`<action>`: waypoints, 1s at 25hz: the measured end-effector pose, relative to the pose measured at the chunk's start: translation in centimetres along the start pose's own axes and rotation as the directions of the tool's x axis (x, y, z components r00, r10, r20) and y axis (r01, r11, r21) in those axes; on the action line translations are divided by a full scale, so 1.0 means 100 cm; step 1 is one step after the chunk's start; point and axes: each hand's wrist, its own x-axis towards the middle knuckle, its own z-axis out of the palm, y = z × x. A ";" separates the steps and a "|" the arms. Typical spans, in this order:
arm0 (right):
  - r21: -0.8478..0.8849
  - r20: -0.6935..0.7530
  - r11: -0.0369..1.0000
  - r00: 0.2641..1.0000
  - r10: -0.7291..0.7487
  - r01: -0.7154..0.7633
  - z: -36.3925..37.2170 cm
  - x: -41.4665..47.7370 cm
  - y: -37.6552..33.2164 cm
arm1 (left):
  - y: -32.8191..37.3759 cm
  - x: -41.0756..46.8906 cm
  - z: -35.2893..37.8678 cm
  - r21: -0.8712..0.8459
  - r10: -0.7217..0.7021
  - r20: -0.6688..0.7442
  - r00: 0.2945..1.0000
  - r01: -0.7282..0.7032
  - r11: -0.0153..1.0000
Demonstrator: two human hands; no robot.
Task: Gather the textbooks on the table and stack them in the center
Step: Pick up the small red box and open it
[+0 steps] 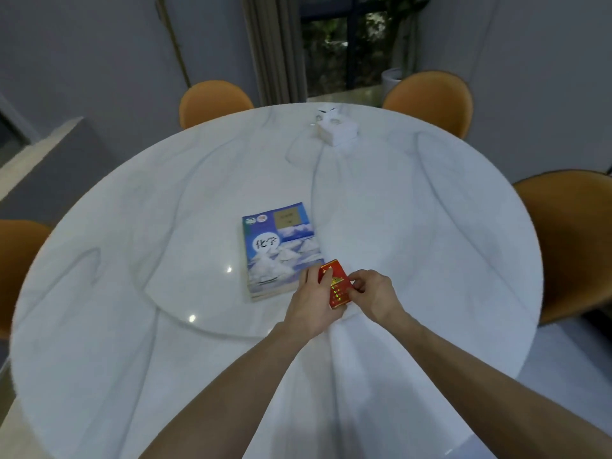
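A stack of textbooks [281,250] lies near the middle of the round white marble table [132,293]; the top book has a blue cover with snowy mountains. Just to its right I hold a small red book [336,286] with gold lettering, slightly above the table. My left hand [311,303] grips its left edge, with the fingers over the cover. My right hand [371,293] pinches its right edge. The red book's near left corner is hidden behind my left hand.
A white tissue box [336,129] stands at the far side of the table. Orange chairs surround the table: far left [212,101], far right [430,97], right [569,243] and left [16,266]. A dark window is behind.
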 end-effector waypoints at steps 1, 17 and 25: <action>0.012 -0.020 1.000 1.000 0.020 -0.020 -0.010 0.004 0.008 | 0.010 0.010 0.005 0.005 0.018 0.005 1.000 -0.018 1.000; 0.103 -0.251 0.949 0.915 0.315 -0.299 -0.155 0.069 0.164 | 0.173 0.160 0.125 -0.085 0.251 0.166 0.954 -0.240 0.967; 0.142 -0.286 0.920 0.875 0.391 -0.364 -0.180 0.109 0.220 | 0.206 0.210 0.176 -0.068 0.272 0.195 0.942 -0.264 0.962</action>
